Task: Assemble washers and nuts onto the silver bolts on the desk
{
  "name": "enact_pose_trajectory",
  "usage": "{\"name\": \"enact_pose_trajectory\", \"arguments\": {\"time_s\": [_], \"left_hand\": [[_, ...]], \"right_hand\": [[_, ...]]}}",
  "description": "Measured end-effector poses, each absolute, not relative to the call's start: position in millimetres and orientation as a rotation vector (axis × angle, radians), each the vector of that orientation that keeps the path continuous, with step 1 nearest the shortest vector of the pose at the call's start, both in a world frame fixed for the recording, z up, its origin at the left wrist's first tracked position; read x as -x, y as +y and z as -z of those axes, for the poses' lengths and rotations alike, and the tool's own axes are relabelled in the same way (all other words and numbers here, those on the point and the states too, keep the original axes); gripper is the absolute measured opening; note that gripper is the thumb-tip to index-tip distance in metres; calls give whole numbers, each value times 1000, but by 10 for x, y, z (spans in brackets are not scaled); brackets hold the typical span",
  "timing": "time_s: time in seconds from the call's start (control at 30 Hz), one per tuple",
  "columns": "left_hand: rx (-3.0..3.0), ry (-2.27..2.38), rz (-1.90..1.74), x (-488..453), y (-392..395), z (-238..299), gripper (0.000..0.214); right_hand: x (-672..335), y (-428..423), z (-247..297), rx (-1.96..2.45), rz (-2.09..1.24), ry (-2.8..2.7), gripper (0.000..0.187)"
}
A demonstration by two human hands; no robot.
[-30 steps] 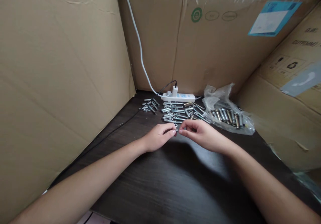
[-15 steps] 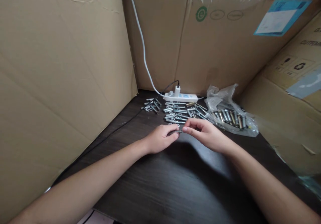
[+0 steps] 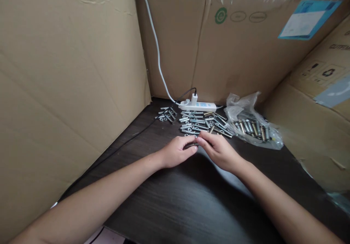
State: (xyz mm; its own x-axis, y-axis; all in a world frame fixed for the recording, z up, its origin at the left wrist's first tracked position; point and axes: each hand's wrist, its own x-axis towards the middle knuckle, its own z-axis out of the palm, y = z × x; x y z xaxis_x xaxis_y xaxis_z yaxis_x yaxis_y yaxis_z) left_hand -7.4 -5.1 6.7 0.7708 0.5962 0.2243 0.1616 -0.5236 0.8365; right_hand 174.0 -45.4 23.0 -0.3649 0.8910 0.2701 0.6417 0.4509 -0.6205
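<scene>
My left hand (image 3: 177, 152) is closed around a thin dark metal bolt (image 3: 191, 145), mostly hidden by the fingers. The thumb and forefinger of my right hand (image 3: 220, 150) are pinched at the bolt's right end; any small part between them cannot be made out. Both hands meet just in front of a spread of loose bolts, sleeves and washers (image 3: 195, 121) laid out in rough rows. A smaller group of bolts and nuts (image 3: 168, 115) lies to the left of it.
A clear plastic bag (image 3: 254, 127) of assembled expansion bolts lies at the right. Behind the hardware sits a white power strip (image 3: 198, 106) with a plugged-in charger. A black cable (image 3: 120, 148) crosses the dark table (image 3: 175, 207) on the left. Cardboard boxes (image 3: 240, 58) wall in three sides.
My right hand has moved slightly left and closed in against my left hand, its fingertips now at the bolt's end. The view has shifted a little.
</scene>
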Motion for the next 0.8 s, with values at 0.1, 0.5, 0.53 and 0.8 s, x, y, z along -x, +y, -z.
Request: {"name": "enact_pose_trajectory", "arguments": {"time_s": [0.1, 0.5, 0.53, 0.8], "left_hand": [[-2035, 534, -659, 72, -64, -71, 18], [-2080, 609, -679, 73, -69, -94, 22], [-2091, 618, -669, 74, -67, -89, 23], [-2156, 701, -674, 70, -43, -57, 23]], "right_hand": [[-1728, -464, -242, 1265, -616, -2089, 29], [-1871, -361, -287, 1318, -1269, -1569, 10], [-1876, -358, -296, 1276, -1327, -1545, 15], [-1842, -410, -339, 1119, -1125, -1605, 15]]}}
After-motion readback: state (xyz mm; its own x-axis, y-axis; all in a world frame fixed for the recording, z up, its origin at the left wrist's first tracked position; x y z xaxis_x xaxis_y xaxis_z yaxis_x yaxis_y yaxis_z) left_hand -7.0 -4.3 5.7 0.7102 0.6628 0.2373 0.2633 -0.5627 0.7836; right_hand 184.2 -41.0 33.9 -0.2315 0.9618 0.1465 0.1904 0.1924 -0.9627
